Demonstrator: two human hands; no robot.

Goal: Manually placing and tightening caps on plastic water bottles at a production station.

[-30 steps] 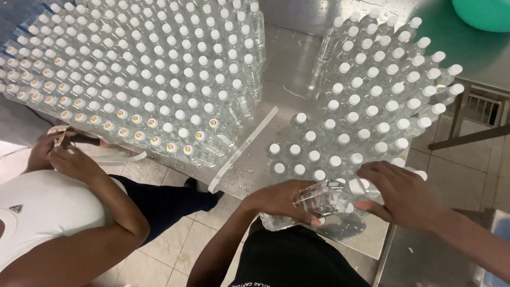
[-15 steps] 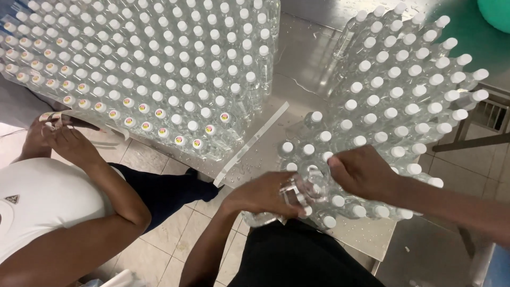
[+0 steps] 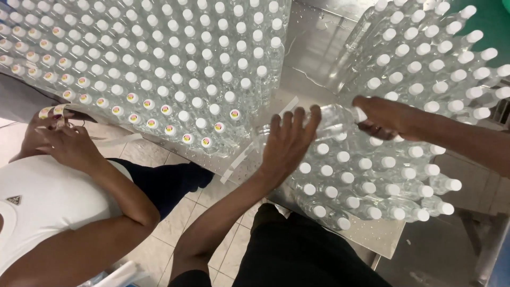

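My right hand grips the white-capped neck of a clear plastic bottle and holds it on its side above the right-hand group of bottles. My left hand lies against the bottle's body. Its fingers are straight and spread rather than curled around the bottle. Both hands hover over the gap between the two bottle groups on the metal table.
A large block of upright capped bottles fills the left of the table; its front rows carry round coloured stickers. A seated person in a white top holds a sticker strip at the left. Tiled floor lies below.
The bottle was low at the table's front edge with both hands closed around it. It has since been lifted and turned sideways, and my left hand's fingers have spread out.
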